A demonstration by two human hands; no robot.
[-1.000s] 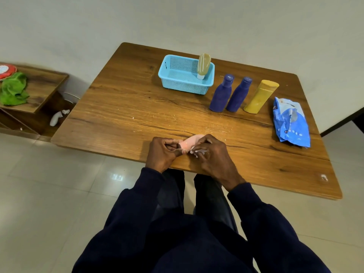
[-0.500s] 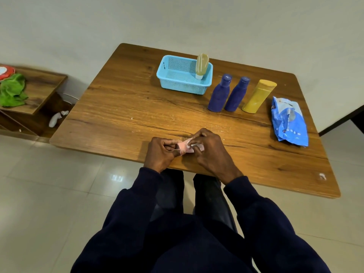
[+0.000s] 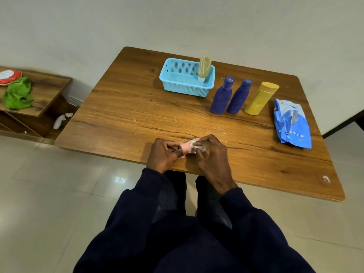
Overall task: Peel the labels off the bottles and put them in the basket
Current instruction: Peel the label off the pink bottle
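Your left hand (image 3: 163, 152) has its fingers curled round one end of the small pink bottle (image 3: 186, 148). Your right hand (image 3: 211, 154) pinches a white label scrap (image 3: 200, 147) at the bottle's other end, fingertips bent in tight. The bottle lies sideways between both hands and is mostly covered. Can't tell if it touches the wood.

Both hands sit at the near edge of the table (image 3: 128, 115). Small white flecks are scattered on the wood just beyond them.

Far side: blue basket (image 3: 183, 90), with an olive bottle (image 3: 204, 67) standing cap-down in its right end. Just right of the basket, upright in a row: purple bottle (image 3: 221, 96), second purple bottle (image 3: 239, 97), yellow bottle (image 3: 260, 99). A crumpled blue packet (image 3: 291, 123) lies further right, near the table's edge.

Off to your left, a low side shelf (image 3: 45, 89) carries a green cloth (image 3: 17, 93).
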